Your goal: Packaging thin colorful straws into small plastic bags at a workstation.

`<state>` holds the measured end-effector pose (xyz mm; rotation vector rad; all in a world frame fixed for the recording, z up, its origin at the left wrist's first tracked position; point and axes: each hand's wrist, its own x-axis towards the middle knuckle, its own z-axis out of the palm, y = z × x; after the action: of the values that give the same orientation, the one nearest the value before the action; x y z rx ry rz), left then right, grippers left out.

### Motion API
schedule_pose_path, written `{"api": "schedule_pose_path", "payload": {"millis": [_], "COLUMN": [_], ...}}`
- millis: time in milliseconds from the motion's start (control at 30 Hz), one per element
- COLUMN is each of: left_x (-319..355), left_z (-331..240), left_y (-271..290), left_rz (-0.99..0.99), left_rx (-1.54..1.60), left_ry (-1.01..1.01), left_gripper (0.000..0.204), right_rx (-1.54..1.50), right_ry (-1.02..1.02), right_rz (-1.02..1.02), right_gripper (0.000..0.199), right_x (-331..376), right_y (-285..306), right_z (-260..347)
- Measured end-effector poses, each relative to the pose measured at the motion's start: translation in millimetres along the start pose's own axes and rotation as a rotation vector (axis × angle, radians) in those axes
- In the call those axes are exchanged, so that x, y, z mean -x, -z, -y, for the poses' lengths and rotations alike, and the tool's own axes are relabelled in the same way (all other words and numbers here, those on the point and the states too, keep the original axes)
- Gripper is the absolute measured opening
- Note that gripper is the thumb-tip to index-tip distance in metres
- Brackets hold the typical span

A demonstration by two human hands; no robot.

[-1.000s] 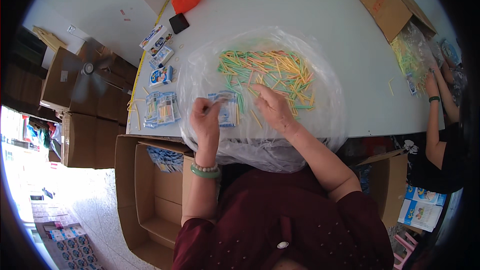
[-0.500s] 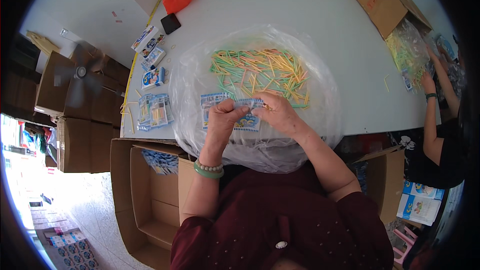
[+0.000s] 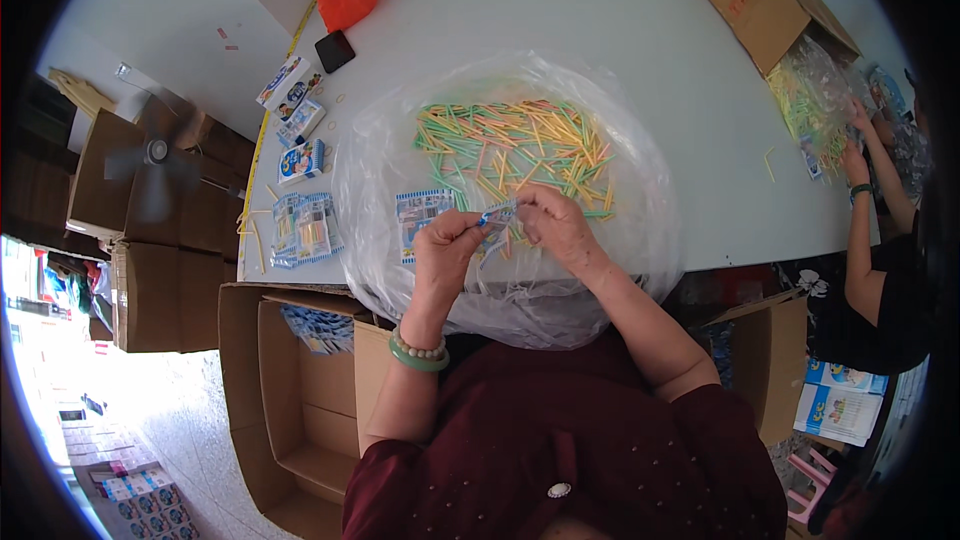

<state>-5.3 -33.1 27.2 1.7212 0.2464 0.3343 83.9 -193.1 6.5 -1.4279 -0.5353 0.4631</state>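
Packet pinched between both my hands, near the table's front edge.

Small blue-and-white packet (image 3: 497,215) lies with its long axis running left to right between my hands, over the clear plastic sheet (image 3: 640,240). My left hand (image 3: 447,243) clamps its left end with thumb and forefinger; my right hand (image 3: 553,225) closes its fingertips on the right end. Both hands are equally near. Green, yellow and orange sticks (image 3: 520,145) lie just beyond, toward the far edge; a flat blue card (image 3: 420,220) sits just left of my left hand.

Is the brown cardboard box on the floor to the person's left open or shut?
Open. The cardboard box has its flaps turned out, and its bare inner walls and bottom show, with packets at its far end.
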Motion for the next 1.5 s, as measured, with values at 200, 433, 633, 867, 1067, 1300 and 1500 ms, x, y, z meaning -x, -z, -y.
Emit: {"api": "schedule_pose_path", "payload": {"millis": [200,433,633,867,1067,1300,1500], "left_x": [4.9,7.8,11.2,11.1,12.9,16.0,15.9], "left_z": [1.9,-14.9,-12.1,-13.7,-14.3,-10.4,-7.8], "left_y": [-4.0,-19.4,-21.0,-22.2,-21.4,-20.9,-28.8], "left_rz": [-0.017,0.067,0.118,0.122,0.137,0.148,-0.013], "left_rx": [0.073,0.266,0.314,0.340,0.357,0.303,0.123], "left_ry": [0.074,0.131,0.174,0.175,0.186,0.103,-0.090], "left_gripper": [0.004,0.006,0.005,0.003,0.002,0.005,0.007], "right_rx": [-0.373,-0.104,-0.120,-0.148,-0.079,-0.130,0.040], "right_ry": [0.157,0.365,0.287,0.398,0.491,0.346,0.150], "right_rz": [-0.395,-0.247,-0.243,-0.092,-0.044,0.072,0.003], "right_gripper": [0.020,0.020,0.018,0.014,0.012,0.013,0.023], "right_x": [-8.5,-13.0,4.4,8.7,11.0,7.1,9.9], "right_y": [-12.6,-22.7,-11.6,-2.4,-3.0,-4.4,-3.3], "right_z": [68.5,55.4,49.4,56.0,58.6,57.0,49.0]}}
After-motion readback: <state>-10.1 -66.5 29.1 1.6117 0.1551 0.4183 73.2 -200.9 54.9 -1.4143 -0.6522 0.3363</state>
